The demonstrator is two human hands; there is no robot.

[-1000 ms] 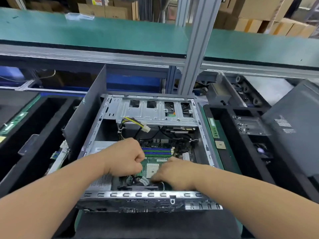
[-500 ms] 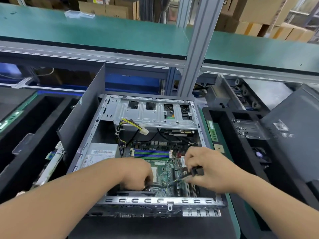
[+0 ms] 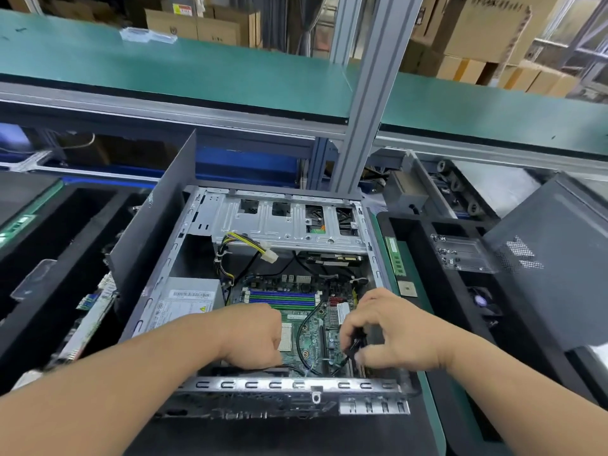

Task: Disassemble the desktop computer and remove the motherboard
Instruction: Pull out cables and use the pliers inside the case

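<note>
The open desktop case (image 3: 260, 388) lies flat in front of me. Inside it sits the green motherboard (image 3: 309, 330), next to the grey power supply (image 3: 187, 304). My left hand (image 3: 253, 337) is curled into a fist low in the case, at the board's near left edge; what it holds is hidden. My right hand (image 3: 388, 330) pinches a black cable connector (image 3: 355, 343) over the board's right side. A thin black cable (image 3: 301, 334) runs across the board.
A loose yellow-and-black power cable with a white plug (image 3: 268, 256) hangs from the silver drive cage (image 3: 286, 222). Black foam trays stand on both sides, the right one (image 3: 424, 268) holding a memory stick (image 3: 396, 256) and a chip. The dark side panel (image 3: 154, 225) leans at the left.
My right hand moved from the middle of the board to its right side and took hold of a black connector. My left hand sank lower toward the case's near edge.
</note>
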